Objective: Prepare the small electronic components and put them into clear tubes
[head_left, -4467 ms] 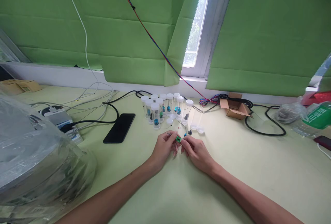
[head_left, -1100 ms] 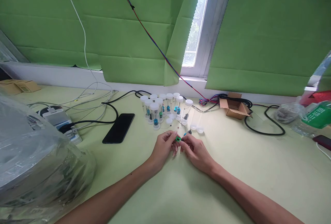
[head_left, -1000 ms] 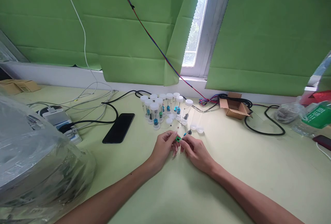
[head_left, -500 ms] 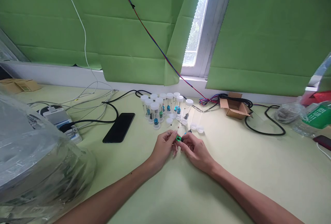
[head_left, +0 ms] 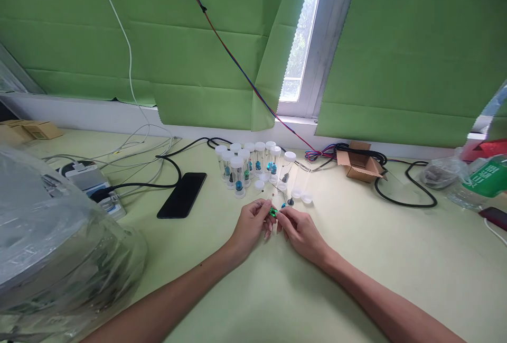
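Between thumb and fingers, my left hand [head_left: 247, 226] pinches a small bright green part [head_left: 273, 211]. A thin metal shaft sticks out from that hand to the upper left. My right hand [head_left: 300, 230] is closed, its thumb and fingertips at the right end of the green part; anything smaller between them is hidden. Just beyond the fingers lie a small blue piece [head_left: 283, 205] and a dark round piece [head_left: 291, 202]. Clear tubes with white caps [head_left: 238, 176] stand in a cluster behind, several with blue or green pieces inside. Loose white caps [head_left: 307, 198] lie at the right.
A black phone [head_left: 182, 195] lies left of the tubes. Farther left are a power strip [head_left: 109, 200] with cables and a large plastic-wrapped object [head_left: 67, 248]. An open cardboard box [head_left: 360, 166], a black cable [head_left: 415, 205] and a bottle [head_left: 481, 182] are on the right.
My right fingers have shifted slightly down and closed in at the green part. A dark bit at their tips is now out of sight, and the dark round piece on the table shows fully.
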A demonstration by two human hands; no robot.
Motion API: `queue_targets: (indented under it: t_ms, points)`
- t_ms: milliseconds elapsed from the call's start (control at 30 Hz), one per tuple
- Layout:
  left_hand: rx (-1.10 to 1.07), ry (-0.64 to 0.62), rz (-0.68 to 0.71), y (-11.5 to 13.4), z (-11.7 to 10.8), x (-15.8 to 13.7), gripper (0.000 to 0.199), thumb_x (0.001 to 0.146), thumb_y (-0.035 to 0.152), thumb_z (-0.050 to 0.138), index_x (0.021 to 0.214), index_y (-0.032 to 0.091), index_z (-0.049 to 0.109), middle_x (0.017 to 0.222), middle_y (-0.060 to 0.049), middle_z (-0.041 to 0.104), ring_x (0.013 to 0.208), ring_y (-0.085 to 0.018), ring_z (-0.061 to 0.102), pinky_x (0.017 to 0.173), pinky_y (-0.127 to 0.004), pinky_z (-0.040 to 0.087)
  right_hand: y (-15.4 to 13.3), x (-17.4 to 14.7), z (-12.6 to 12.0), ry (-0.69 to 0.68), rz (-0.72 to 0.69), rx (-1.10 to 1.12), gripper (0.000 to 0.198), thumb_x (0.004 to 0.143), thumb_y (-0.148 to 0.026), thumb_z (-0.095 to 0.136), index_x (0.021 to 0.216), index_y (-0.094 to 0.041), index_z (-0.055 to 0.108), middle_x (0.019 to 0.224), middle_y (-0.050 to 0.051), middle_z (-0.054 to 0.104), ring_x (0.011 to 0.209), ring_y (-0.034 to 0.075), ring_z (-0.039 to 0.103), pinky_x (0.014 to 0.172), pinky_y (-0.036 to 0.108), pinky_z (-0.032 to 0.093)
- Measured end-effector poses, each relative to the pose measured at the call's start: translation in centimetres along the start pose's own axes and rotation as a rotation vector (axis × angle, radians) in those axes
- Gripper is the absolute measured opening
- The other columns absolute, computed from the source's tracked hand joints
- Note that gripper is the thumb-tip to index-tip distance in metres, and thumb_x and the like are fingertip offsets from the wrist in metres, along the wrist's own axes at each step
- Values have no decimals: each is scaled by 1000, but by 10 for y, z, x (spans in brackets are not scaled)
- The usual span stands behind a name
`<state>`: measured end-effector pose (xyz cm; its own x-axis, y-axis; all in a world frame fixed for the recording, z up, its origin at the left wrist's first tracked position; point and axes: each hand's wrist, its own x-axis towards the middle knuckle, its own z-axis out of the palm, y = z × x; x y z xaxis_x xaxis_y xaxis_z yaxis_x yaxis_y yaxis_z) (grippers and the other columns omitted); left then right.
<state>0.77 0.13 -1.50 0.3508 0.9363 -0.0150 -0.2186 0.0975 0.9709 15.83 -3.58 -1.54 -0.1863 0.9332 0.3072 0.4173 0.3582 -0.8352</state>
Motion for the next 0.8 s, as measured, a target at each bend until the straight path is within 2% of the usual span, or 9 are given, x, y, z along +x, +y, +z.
queue_targets:
  t_ms: [133, 200, 433, 667, 800]
  points:
    - [8, -13, 11, 0, 0, 0, 36, 83, 50, 59, 73, 15, 59, 50, 3, 52, 42, -8, 45, 39, -19, 38, 3, -1, 3, 20, 9, 75, 23, 94, -41, 49, 92, -19, 57, 68, 1, 62, 58, 14, 53, 55, 25, 40]
    - [13, -10, 14, -1, -1, 0, 36, 82, 50, 58, 73, 15, 59, 48, 3, 51, 41, -8, 45, 38, -19, 37, 4, -1, 3, 37, 11, 99, 23, 91, -42, 54, 95, -19, 55, 68, 0, 62, 57, 13, 54, 53, 24, 40]
    - [8, -13, 20, -1, -1, 0, 36, 82, 50, 59, 73, 16, 60, 50, 2, 53, 42, -9, 46, 39, -19, 38, 5, 0, 3, 11, 14, 106, 23, 93, -41, 50, 90, -19, 55, 74, 2, 64, 63, 14, 57, 57, 25, 43]
    - [-3, -6, 7, -1, -1, 1, 36, 82, 50, 60, 73, 15, 59, 53, 1, 54, 44, -9, 47, 39, -19, 39, 1, 0, 0, 0, 6, 25, 31, 97, -36, 43, 74, -20, 55, 66, 0, 60, 53, 12, 46, 53, 25, 37]
    - [-4, -9, 9, 0, -1, 0, 35, 83, 49, 60, 74, 15, 59, 53, 1, 53, 44, -9, 47, 38, -19, 38, 3, 0, 1, 7, 16, 67, 24, 96, -38, 45, 85, -19, 56, 68, 0, 60, 55, 12, 50, 54, 25, 39]
